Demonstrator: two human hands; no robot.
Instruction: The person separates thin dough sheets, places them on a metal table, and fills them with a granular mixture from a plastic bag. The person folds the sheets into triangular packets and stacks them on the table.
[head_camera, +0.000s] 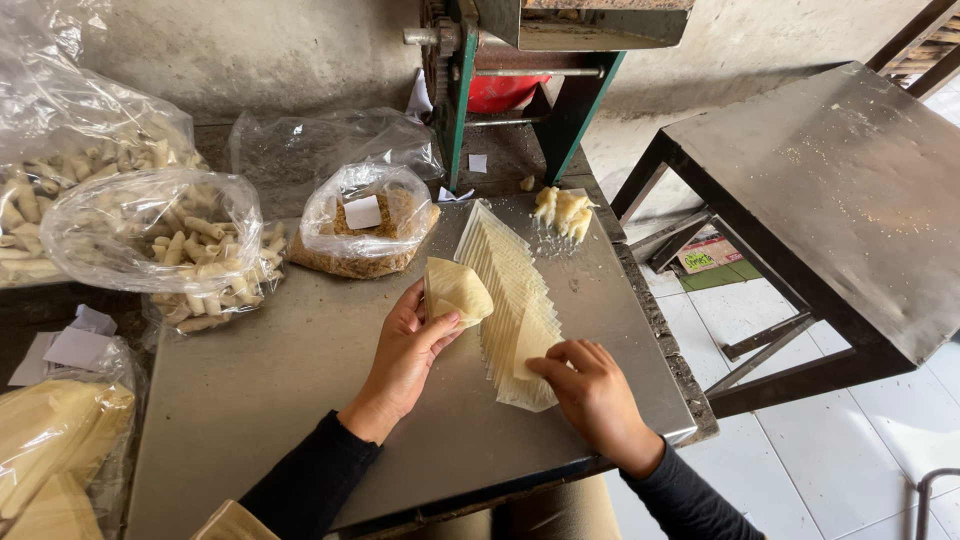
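My left hand (405, 350) holds a pale yellow dough wrapper (458, 290), folded over, just above the metal tabletop (300, 380). My right hand (595, 390) rests its fingertips on the near end of a fanned row of thin square wrappers (505, 280), lifting the corner of one sheet. The row runs from the table's middle toward its far edge. A small heap of rolled pieces (563, 212) lies at the far end of the row.
A clear bag of brown crumbly filling (365, 225) sits behind the wrappers. Bags of finished rolls (180, 250) stand at the left, another bag (55, 440) at near left. A green-framed machine (520, 80) stands behind. A dark metal table (840, 190) is at right.
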